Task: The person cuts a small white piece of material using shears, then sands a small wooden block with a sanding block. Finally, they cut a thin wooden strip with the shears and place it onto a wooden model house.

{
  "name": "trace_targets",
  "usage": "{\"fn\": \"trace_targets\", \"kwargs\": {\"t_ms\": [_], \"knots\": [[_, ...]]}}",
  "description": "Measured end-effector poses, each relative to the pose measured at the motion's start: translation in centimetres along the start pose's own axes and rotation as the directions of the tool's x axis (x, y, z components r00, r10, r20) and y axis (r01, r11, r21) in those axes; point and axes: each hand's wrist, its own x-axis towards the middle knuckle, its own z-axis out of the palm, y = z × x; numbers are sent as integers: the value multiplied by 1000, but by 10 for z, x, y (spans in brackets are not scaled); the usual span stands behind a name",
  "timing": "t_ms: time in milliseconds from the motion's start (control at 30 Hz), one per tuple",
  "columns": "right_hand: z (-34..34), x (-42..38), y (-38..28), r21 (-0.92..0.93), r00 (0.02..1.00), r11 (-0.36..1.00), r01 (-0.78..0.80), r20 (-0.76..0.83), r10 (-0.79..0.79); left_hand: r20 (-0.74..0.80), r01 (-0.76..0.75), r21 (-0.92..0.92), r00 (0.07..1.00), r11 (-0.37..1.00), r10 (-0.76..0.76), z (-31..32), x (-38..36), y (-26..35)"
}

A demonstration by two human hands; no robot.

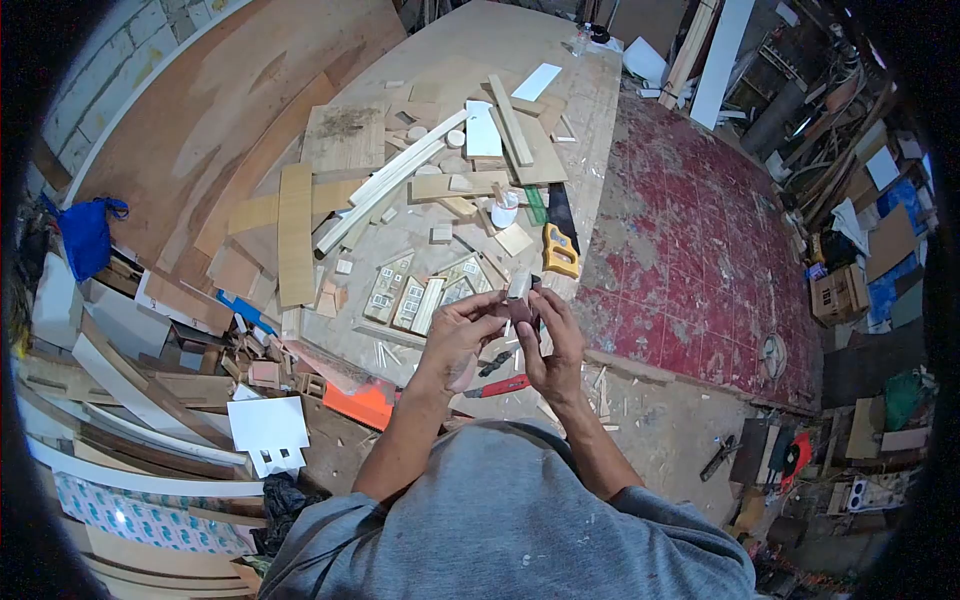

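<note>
A small pale wooden block [519,287] is raised over the front of the worktable between my two hands. My left hand [465,338] pinches the block from its left side, with thumb and fingertips closed. A dark reddish-brown sheet that looks like sandpaper [523,309] is pressed against the block, and my right hand [556,345] grips it with fingers and thumb. Just beyond my hands lie small model house walls with window frames [385,292] and a bundle of thin wood strips [428,303]. A red-handled tool [497,387] lies below, partly hidden by my hands.
A handsaw with a yellow handle [561,250] lies at the table's right side. Near it stands a white tub [505,209]. Long wood strips [395,180] and boards [296,235] cover the table's left half. Red tiled floor [690,250] stretches to the right.
</note>
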Motion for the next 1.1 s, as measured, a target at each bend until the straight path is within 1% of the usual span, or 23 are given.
{"fn": "trace_targets", "kwargs": {"t_ms": [67,100,167,200,233,267,300,367,400,467,567,700,767,800,833,867,900,967,1000,1067,1100], "knots": [[1,-2,6,-5,999,999,51,13,-51,9,102,-78,995,992,-102,-7,3,-1],[1,-2,8,-6,999,999,52,14,-52,9,102,-79,995,992,-101,-7,3,0],[2,-2,13,29,997,998,62,34,-62,19,181,-110,983,977,-180,-7,4,2],[5,-6,15,30,997,998,63,34,-64,18,180,-110,984,978,-179,-7,4,2],[9,-10,17,300,991,945,-133,15,135,22,182,-126,983,975,-181,-7,5,1],[11,-14,18,545,944,783,-301,52,326,25,185,-142,983,972,-183,-7,5,0],[9,-14,18,545,944,783,-301,54,325,25,183,-143,983,973,-182,-7,5,-1],[4,-13,19,571,903,725,-385,71,423,43,211,-210,977,955,-207,-10,6,-2],[1,-13,17,578,891,706,-409,86,446,43,212,-209,977,955,-208,-11,7,-2],[-1,-11,13,577,896,711,-402,86,436,85,211,-229,977,950,-196,-12,8,-4],[-2,-10,12,573,905,723,-386,83,418,95,190,-242,981,951,-172,-12,11,-11],[-4,-12,15,583,903,710,-394,101,418,80,200,-214,979,956,-186,-11,10,-11],[-5,-13,14,589,900,701,-401,110,422,37,155,-136,988,978,-152,-10,9,-13],[-5,-12,14,596,899,694,-404,117,422,39,156,-136,988,978,-152,-8,9,-13],[-6,-13,15,594,898,695,-405,117,423,10,125,-81,992,989,-124,-5,8,-12],[-6,-14,16,598,883,670,-440,151,445,-18,93,-24,995,995,-94,-3,7,-12],[-6,-15,16,600,866,645,-474,185,464,-18,95,-25,995,995,-95,-2,7,-14],[-6,-16,12,599,846,621,-506,202,494,2,-22,36,1000,999,22,-1,8,-21],[-6,-16,10,598,826,597,-534,219,520,3,-20,35,1000,999,20,1,9,-24],[-4,-17,11,604,830,602,-522,197,522,-32,-64,87,997,994,67,2,11,-29],[-3,-17,12,611,834,606,-509,178,522,-32,-63,85,997,994,66,0,12,-32]]}}
